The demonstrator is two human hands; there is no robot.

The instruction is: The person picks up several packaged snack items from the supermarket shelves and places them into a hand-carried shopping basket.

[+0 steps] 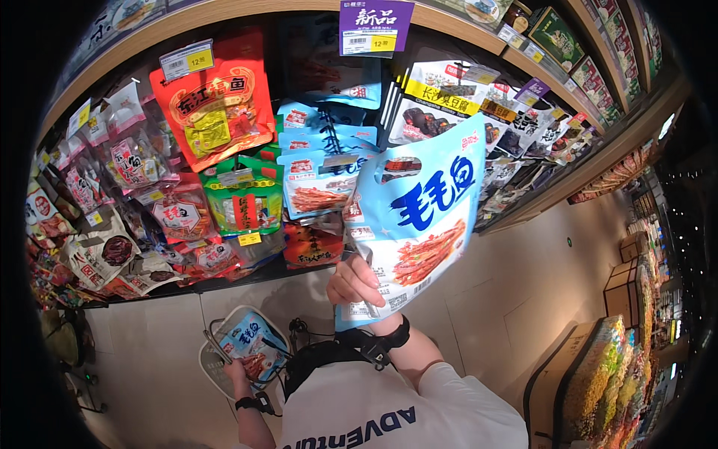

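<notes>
A large blue and white snack bag (426, 213) is raised in front of the shelf, its lower edge pinched by my right hand (353, 283). It has a cut-out handle hole and a picture of reddish strips. Down at the lower left, my left hand (234, 369) grips the handle of a pale shopping basket (208, 351). A similar blue bag (252, 342) lies inside the basket. Behind the raised bag, more blue and white bags (314, 191) hang in a row on the rack.
Red snack bags (219, 101), green bags (244, 196) and black-and-white bags (429, 112) hang around the blue ones, under a wooden shelf edge (482, 36) with price tags. Bins of colourful wrapped goods (600, 370) stand at the lower right on the tiled floor (493, 280).
</notes>
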